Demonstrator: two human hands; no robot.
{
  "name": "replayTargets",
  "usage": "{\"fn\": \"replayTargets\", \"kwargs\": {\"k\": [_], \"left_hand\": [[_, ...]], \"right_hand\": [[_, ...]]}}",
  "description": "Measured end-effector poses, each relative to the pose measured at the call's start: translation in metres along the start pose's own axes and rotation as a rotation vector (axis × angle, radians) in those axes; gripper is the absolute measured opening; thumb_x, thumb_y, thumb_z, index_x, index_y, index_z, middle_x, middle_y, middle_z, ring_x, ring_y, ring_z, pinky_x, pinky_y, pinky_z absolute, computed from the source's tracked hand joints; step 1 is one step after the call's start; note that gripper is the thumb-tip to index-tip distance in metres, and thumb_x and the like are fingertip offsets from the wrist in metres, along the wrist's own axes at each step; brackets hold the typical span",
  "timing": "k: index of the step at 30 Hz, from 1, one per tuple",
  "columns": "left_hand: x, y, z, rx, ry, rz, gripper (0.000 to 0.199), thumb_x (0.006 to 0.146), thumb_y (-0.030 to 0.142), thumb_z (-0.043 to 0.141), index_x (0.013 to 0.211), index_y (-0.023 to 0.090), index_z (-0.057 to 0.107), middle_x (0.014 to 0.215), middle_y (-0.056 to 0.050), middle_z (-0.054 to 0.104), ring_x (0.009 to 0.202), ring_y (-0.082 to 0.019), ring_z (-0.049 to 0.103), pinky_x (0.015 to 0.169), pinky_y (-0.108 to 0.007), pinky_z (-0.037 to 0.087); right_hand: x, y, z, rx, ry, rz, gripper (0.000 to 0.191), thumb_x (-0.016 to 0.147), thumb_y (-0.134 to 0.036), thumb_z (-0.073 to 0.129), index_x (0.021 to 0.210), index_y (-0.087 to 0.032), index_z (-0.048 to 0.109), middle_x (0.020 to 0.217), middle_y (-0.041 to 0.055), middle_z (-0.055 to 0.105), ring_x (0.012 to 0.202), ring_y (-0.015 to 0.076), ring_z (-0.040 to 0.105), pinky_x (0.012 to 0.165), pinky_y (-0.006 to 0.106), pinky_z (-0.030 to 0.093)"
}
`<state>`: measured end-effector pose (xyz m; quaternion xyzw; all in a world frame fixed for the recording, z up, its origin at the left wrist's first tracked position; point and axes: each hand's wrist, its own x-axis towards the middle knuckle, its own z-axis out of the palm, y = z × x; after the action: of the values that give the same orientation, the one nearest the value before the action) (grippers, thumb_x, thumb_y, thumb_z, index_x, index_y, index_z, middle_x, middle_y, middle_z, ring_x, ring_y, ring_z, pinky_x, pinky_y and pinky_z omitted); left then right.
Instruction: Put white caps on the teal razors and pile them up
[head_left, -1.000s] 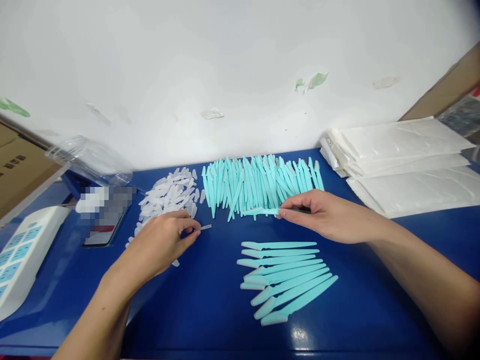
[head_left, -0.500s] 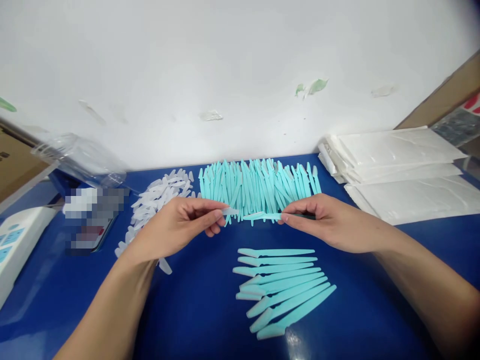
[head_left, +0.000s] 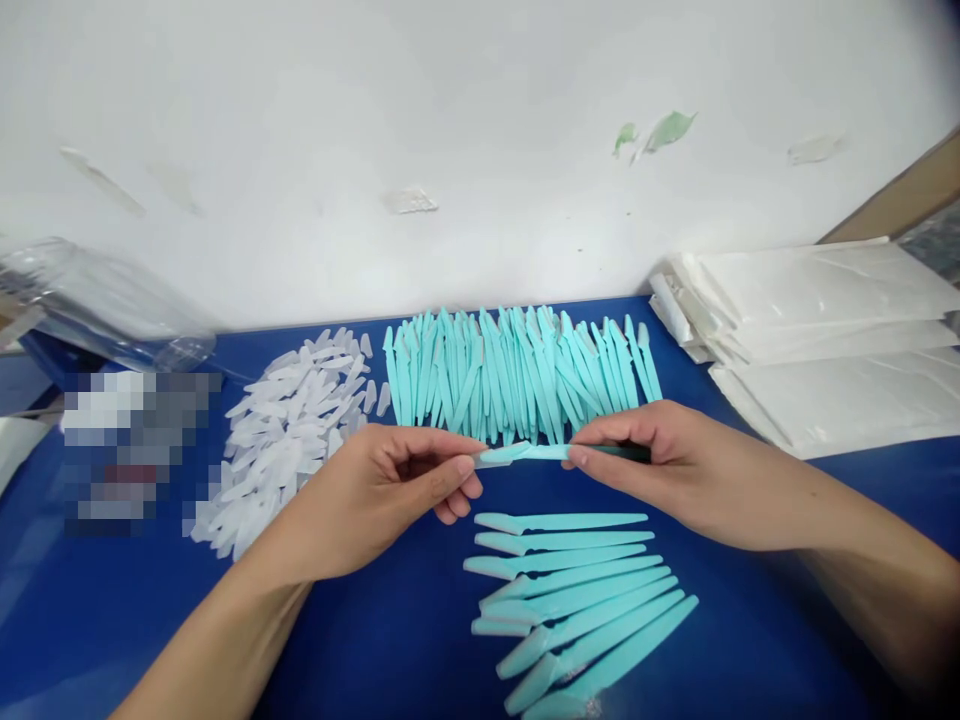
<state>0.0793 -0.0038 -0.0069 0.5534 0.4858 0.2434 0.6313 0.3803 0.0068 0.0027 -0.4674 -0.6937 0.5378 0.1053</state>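
Note:
My right hand pinches a turquoise eyebrow razor by its handle, the blade end pointing left. My left hand is closed, thumb against fingertips, on a translucent blade cap at that blade end. The cap seems to be over the blade, though the fingers partly hide it. Below the hands several turquoise razors lie fanned out on the blue table, their heads to the left. Behind the hands a dense row of more razors stretches along the wall side.
A heap of translucent caps lies left of the razor row. White plastic packets are stacked at the right. A clear plastic container and a blurred-out object are at the left. The white wall bounds the blue table.
The left hand has moved right, bringing the cap from just apart from the razor's blade onto its end. The view has shifted slightly, showing more of the cap heap.

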Motion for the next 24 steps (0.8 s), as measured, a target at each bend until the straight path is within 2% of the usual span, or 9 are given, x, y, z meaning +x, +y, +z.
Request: {"fn": "replayTargets", "kwargs": {"k": [6, 11, 13, 16, 18, 24], "left_hand": [[0.001, -0.004, 0.016, -0.048, 0.008, 0.034, 0.026, 0.101, 0.038, 0.075, 0.123, 0.025, 0.083, 0.092, -0.001, 0.083, 0.078, -0.011, 0.076, 0.072, -0.019, 0.064], [0.002, -0.001, 0.003, -0.095, -0.004, 0.005, 0.022, 0.096, 0.039, 0.081, 0.112, 0.024, 0.086, 0.084, -0.002, 0.083, 0.072, -0.011, 0.075, 0.066, -0.018, 0.063], [0.001, -0.002, -0.008, -0.088, 0.066, 0.006, 0.02, 0.092, 0.038, 0.085, 0.107, 0.025, 0.088, 0.083, -0.002, 0.083, 0.072, -0.011, 0.075, 0.067, -0.016, 0.063], [-0.001, -0.003, -0.016, -0.046, 0.206, 0.051, 0.018, 0.089, 0.038, 0.089, 0.105, 0.03, 0.089, 0.092, -0.001, 0.085, 0.08, -0.011, 0.077, 0.077, -0.016, 0.063], [-0.001, -0.003, -0.015, 0.005, 0.262, 0.082, 0.018, 0.089, 0.039, 0.088, 0.105, 0.032, 0.089, 0.095, -0.001, 0.085, 0.083, -0.012, 0.078, 0.081, -0.017, 0.063], [-0.001, 0.004, 0.002, 0.092, 0.3, 0.127, 0.017, 0.087, 0.041, 0.089, 0.1, 0.03, 0.09, 0.082, 0.0, 0.083, 0.076, -0.014, 0.077, 0.071, -0.019, 0.063]], "right_hand": [[-0.001, -0.003, 0.005, -0.018, 0.014, 0.009, 0.034, 0.103, -0.043, 0.064, 0.076, -0.023, 0.059, 0.066, -0.0061, 0.037, 0.057, 0.0114, 0.03, 0.051, 0.029, 0.025], [-0.002, -0.003, 0.002, -0.017, 0.008, 0.01, 0.036, 0.102, -0.046, 0.065, 0.075, -0.023, 0.06, 0.066, -0.0057, 0.034, 0.059, 0.0122, 0.029, 0.051, 0.029, 0.025], [-0.002, -0.001, -0.002, -0.023, 0.034, 0.004, 0.034, 0.102, -0.046, 0.065, 0.077, -0.023, 0.063, 0.069, -0.0053, 0.033, 0.061, 0.0128, 0.029, 0.053, 0.029, 0.027], [-0.004, 0.004, -0.007, -0.024, 0.072, 0.005, 0.03, 0.102, -0.046, 0.065, 0.081, -0.024, 0.067, 0.072, -0.0047, 0.033, 0.063, 0.0134, 0.029, 0.057, 0.03, 0.029], [-0.005, 0.004, -0.01, -0.014, 0.069, 0.014, 0.03, 0.102, -0.046, 0.065, 0.081, -0.024, 0.067, 0.072, -0.0046, 0.032, 0.063, 0.0136, 0.028, 0.057, 0.03, 0.028], [-0.004, 0.002, -0.008, 0.002, 0.04, 0.032, 0.034, 0.102, -0.045, 0.066, 0.076, -0.024, 0.06, 0.069, -0.0051, 0.031, 0.061, 0.0132, 0.027, 0.055, 0.031, 0.025]]}}
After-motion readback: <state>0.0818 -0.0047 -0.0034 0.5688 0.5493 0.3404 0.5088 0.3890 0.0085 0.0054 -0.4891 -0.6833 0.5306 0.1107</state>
